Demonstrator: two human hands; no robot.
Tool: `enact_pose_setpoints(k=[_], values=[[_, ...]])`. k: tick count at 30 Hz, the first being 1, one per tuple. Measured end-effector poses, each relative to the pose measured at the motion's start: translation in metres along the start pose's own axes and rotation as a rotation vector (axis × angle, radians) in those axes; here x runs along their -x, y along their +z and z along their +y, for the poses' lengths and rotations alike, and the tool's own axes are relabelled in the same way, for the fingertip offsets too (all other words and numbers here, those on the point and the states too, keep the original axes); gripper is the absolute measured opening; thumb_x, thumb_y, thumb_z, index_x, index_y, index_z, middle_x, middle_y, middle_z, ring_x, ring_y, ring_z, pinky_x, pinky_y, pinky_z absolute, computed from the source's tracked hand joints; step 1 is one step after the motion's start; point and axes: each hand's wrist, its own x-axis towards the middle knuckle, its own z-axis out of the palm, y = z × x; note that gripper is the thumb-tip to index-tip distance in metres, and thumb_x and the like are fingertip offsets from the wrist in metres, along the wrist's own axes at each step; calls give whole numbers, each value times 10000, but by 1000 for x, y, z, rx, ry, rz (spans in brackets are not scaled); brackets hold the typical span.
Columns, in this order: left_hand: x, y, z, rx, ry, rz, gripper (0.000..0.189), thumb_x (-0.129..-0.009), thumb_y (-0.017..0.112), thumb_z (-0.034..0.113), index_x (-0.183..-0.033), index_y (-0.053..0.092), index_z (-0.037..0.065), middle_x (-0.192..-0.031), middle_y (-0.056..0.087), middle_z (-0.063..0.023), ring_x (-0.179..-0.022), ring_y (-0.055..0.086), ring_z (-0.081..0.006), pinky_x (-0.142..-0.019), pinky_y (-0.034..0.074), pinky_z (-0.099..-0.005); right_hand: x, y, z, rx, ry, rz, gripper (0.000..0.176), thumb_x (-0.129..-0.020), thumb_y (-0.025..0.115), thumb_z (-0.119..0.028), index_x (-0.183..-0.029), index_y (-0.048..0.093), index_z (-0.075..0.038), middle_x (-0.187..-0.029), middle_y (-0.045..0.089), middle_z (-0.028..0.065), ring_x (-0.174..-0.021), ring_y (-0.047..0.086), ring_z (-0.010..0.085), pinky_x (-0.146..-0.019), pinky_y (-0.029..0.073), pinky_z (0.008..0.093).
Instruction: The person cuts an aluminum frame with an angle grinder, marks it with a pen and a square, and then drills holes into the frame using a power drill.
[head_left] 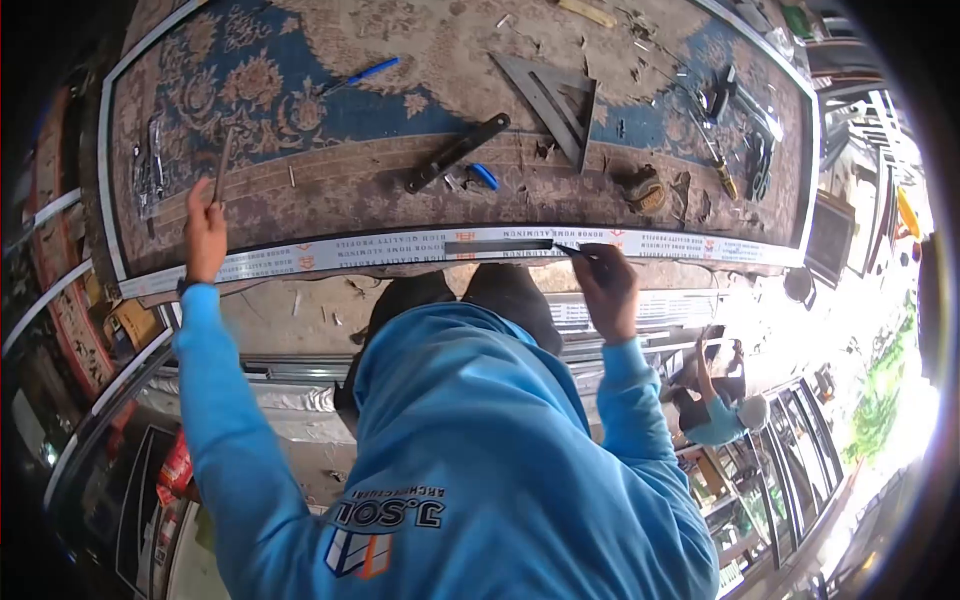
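Across the near side of the carpeted table runs an aluminium frame bar (360, 252) covered in white printed film. A dark narrow rectangle (497, 247) shows along its middle. My right hand (607, 288) is closed around a dark thin tool (572, 249), whose tip meets the right end of that rectangle. Toward the bar's left end, my left hand (207, 235) grips a thin brownish stick-like tool (226, 160) pointing away from me. Between the hands, beyond the bar, lie a long black-handled tool (458, 153) and a small blue piece (483, 176).
A metal set square (550, 100), a blue pen-like tool (360, 76), a round tape measure (643, 190) and a yellow-handled screwdriver (727, 178) lie inside the frame. Dark scraps are scattered around them. Another person (725, 420) works at the lower right.
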Motion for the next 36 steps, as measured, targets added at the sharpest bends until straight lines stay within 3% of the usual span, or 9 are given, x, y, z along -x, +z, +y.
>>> enact_pose_setpoints(k=[4, 6, 8, 10, 11, 12, 14, 31, 36], values=[[77, -45, 117, 802, -310, -422, 521, -1058, 607, 340, -1489, 505, 66, -1107, 588, -23, -871, 582, -130, -816, 509, -321, 3, 22, -2, 334, -210, 60, 91, -957, 741, -113, -1023, 698, -67, -813, 756, 138, -714, 756, 307, -633, 577, 405], [111, -50, 180, 1025, -162, -560, 878, -940, 715, 576, -1549, 419, 16, -1164, 547, -42, -970, 568, -143, -867, 515, -357, 5, 26, 7, 426, -273, 36, 98, -967, 720, -130, -1044, 686, -80, -849, 750, 141, -733, 742, 343, -639, 580, 429], [132, -45, 205, 1006, 42, -709, 965, -912, 633, 729, -1513, 451, -4, -1162, 554, -55, -958, 580, -161, -865, 540, -393, 10, 32, 16, 511, -330, 43, 106, -974, 701, -141, -1064, 676, -91, -886, 744, 143, -753, 733, 366, -648, 582, 451], [151, -36, 234, 1039, 84, -766, 1086, -677, 973, 495, -1497, 447, 16, -1116, 525, -38, -927, 544, -139, -921, 533, -379, 9, 40, 22, 581, -404, 85, 117, -978, 685, -149, -1083, 668, -101, -926, 740, 142, -776, 727, 378, -657, 583, 472], [162, -27, 238, 868, 35, -727, 967, -666, 1033, 353, -1420, 504, 60, -1079, 517, -1, -958, 530, -115, -862, 507, -302, 11, 42, 20, 626, -396, 75, 150, -991, 670, -159, -1131, 670, -102, -939, 735, 138, -787, 729, 367, -662, 586, 473], [153, -14, 252, 527, 382, -625, 553, -783, 966, 239, -1180, 618, 76, -942, 551, -5, -819, 545, -117, -741, 477, -269, 11, 44, 21, 636, -402, 84, 164, -994, 666, -159, -1148, 670, -102, -943, 738, 136, -789, 730, 366, -661, 585, 473], [167, 18, 257, 542, 405, -496, 208, -941, 805, 157, -978, 643, 32, -755, 575, -76, -638, 546, -159, -624, 454, -297, 14, 49, 23, 651, -406, 103, 193, -999, 659, -157, -1184, 670, -101, -950, 743, 131, -792, 732, 365, -659, 584, 472], [167, 133, 304, 140, 547, -380, 154, -990, 700, 122, -892, 613, 42, -742, 670, -184, -694, 679, -413, -583, 510, -448, 18, 52, 24, 643, -213, -47, 282, -1021, 576, -167, -1292, 585, -89, -1099, 706, 169, -871, 727, 379, -695, 576, 493], [160, 125, 289, 270, 313, -433, 182, -1012, 689, 142, -899, 611, 23, -712, 676, -158, -659, 720, -320, -581, 517, -394, 16, 43, 28, 418, -221, 1, 283, -1036, 548, -171, -1302, 574, -74, -1125, 705, 189, -902, 710, 423, -770, 561, 535]])
